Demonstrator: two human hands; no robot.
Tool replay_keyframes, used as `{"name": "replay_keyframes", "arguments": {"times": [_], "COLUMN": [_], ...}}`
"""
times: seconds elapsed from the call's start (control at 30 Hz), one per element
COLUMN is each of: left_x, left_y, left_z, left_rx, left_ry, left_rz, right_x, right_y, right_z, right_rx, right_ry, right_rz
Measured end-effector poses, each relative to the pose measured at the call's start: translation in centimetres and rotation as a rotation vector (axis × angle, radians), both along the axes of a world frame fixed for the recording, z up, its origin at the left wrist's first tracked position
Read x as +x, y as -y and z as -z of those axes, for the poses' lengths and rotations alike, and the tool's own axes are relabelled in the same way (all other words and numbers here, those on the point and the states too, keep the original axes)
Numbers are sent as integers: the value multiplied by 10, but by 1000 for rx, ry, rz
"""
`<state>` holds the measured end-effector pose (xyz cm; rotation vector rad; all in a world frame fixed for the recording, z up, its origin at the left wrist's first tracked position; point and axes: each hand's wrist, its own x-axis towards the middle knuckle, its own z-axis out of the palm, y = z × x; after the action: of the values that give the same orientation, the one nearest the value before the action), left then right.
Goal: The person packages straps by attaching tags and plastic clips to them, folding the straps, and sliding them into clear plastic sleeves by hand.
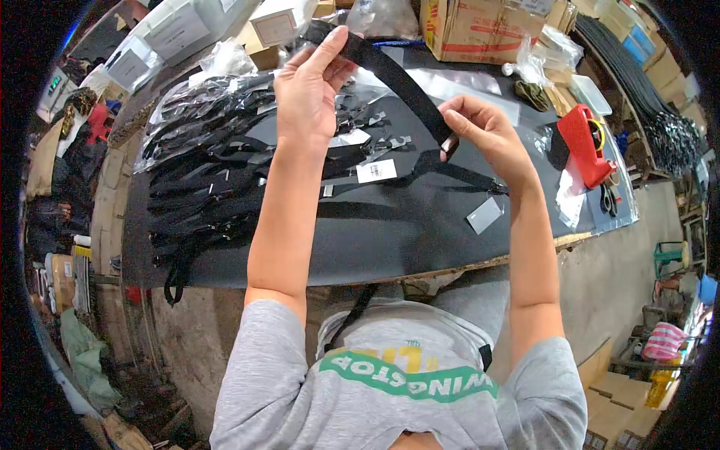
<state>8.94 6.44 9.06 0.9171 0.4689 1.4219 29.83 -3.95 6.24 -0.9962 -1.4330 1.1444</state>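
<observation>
A black strap (pixel 397 79) is stretched above the table between my two hands. My left hand (pixel 315 90) pinches its upper end between thumb and fingers. At the lower end, my right hand (pixel 484 131) grips the strap beside a small shiny metal piece (pixel 448 144). Beneath, more black straps (pixel 202 202) with metal fittings lie in a pile, some in clear plastic. A white barcode tag (pixel 376 171) rests below the held strap, and a grey card (pixel 484 216) lies on the table under my right hand.
The dark table (pixel 375 247) holds a red tape dispenser (pixel 581 146) and black-handled scissors (pixel 609 199) at the right. A cardboard box (pixel 480 34) and plastic bags (pixel 382 19) stand along the back. Long black straps (pixel 630 82) hang over a surface at far right.
</observation>
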Motion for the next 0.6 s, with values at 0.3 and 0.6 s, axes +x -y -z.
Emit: {"name": "replay_keyframes", "arguments": {"times": [0.3,0.6], "left_x": [-14,-29], "left_y": [5,29], "left_z": [49,91], "left_rx": [-155,-325], "left_ry": [-85,-92], "left_rz": [-104,70], "right_x": [-36,-60], "right_y": [7,7], "right_z": [21,45], "right_rx": [-199,-206], "right_ry": [-86,-18], "right_rz": [-18,236]}}
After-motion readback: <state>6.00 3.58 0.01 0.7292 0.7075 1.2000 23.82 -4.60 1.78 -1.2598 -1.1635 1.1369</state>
